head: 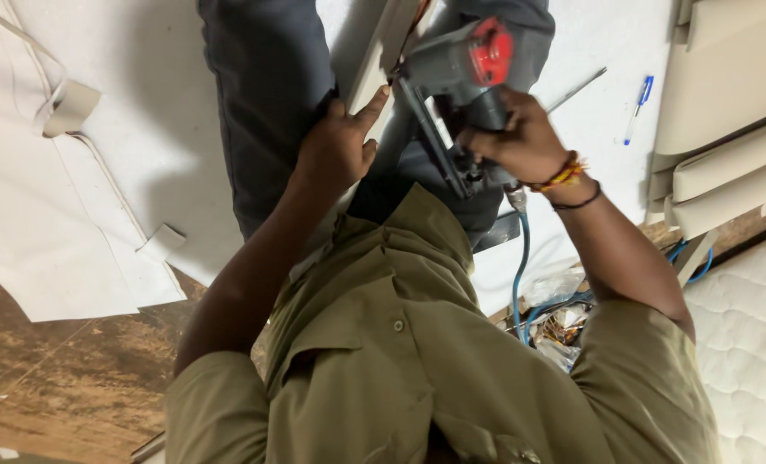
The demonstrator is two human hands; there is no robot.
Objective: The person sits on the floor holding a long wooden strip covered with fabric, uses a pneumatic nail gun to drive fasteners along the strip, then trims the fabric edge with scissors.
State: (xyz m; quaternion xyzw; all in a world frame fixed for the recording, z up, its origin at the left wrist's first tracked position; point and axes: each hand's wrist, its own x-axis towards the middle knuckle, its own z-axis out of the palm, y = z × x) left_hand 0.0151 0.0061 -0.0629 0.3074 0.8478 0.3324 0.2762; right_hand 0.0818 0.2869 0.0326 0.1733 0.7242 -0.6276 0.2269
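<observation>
My right hand point(520, 137) grips the handle of a grey pneumatic staple gun point(451, 69) with a red cap. Its long black magazine point(439, 142) runs down toward my body. A blue air hose point(520, 266) hangs from the gun's base. My left hand point(335, 146) rests flat with fingers pressed against a narrow beige upholstered strip point(381, 56), just left of the gun's nose. The strip lies between my dark-trousered legs point(267, 94).
White fabric point(116, 198) with beige piping covers the floor at left. A blue pen point(638, 107) and a thin metal rod point(576, 88) lie at upper right. Beige cushion panels point(726, 103) stand at right, a quilted mattress point(744, 335) below them. Wrappers litter the floor point(555, 326).
</observation>
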